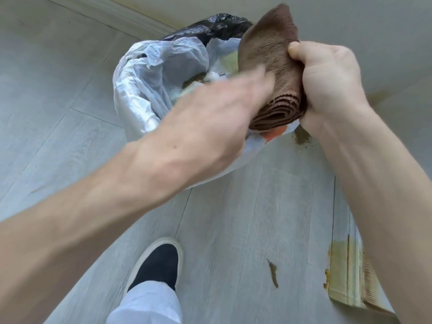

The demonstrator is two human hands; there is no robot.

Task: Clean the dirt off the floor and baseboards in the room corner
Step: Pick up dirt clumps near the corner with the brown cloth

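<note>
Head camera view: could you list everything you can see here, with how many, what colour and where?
cloth: one, brown, folded, held above the bin
bin liner: one, white, over a black bag, far centre
dirt smears: several, yellow-brown, on the floor and baseboard at right
floor: pale grey planks
shoe: one, black with pale sole, bottom centre
right hand: grips the cloth
left hand: blurred, flat against the cloth

Only one view is given, a wide-angle head cam, aimed forward and steeply down. The hands are seen close up, the pale floor (58, 113) farther below, and straight lines are bent at the edges.
</note>
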